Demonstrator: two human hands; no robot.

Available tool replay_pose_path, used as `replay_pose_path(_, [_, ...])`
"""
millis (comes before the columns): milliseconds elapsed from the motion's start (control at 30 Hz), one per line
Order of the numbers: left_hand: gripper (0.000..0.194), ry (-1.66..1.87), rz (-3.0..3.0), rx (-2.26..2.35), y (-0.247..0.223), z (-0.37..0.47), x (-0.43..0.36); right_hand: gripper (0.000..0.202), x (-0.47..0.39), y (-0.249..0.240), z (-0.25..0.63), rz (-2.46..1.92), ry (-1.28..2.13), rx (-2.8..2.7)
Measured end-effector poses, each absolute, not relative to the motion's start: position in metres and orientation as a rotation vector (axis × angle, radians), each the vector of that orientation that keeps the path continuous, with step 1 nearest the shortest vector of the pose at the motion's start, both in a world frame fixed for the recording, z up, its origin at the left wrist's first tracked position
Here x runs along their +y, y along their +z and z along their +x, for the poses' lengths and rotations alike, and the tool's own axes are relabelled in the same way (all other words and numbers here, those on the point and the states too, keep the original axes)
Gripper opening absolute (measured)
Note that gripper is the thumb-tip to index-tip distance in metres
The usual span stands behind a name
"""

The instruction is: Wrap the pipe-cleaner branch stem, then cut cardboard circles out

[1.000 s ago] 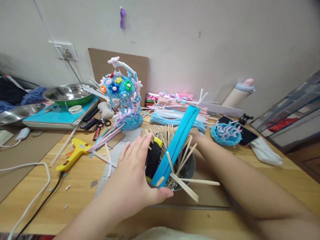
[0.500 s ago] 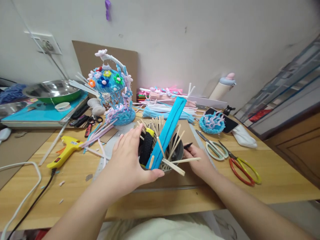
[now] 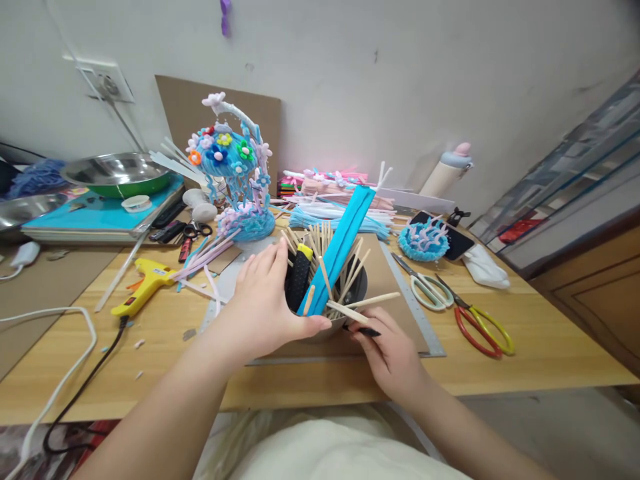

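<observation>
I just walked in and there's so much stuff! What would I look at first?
Probably the fuzzy blue flower sculpture standing at the back of the table, dotted with bright little flowers. Next, the metal cup in the middle, stuffed with wooden sticks and a long blue strip; the left hand wraps its side while the right hand holds something small and black beside it.

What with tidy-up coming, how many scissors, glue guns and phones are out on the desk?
Scissors: 3
Glue gun: 1
Phone: 1
Total: 5
</observation>
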State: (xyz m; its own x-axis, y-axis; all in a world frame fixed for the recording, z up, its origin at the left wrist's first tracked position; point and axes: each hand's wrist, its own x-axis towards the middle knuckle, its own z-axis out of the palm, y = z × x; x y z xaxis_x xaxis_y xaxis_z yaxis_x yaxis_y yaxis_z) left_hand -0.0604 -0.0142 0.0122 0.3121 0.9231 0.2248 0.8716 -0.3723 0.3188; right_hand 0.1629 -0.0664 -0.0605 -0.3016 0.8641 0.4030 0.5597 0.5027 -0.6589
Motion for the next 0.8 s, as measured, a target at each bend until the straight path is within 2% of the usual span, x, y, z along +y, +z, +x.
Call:
replay_pose_path(367, [0.119, 0.579, 2.416, 1.665, 0.012, -0.060, -0.014, 0.022, -0.087, -0.059, 0.125, -1.023, 0.528, -2.132])
replay_pose_path(567, [0.116, 0.568, 2.471, 1.663, 0.010, -0.063, -0.012, 0.021, -0.083, -0.061, 0.112, -0.981, 0.563, -2.150])
replay_pose_path(800, [0.121, 0.486, 2.468, 1.713, 0.011, -0.060, -0.011, 0.015, -0.081, -0.058, 0.135, -1.118, 0.603, -2.023])
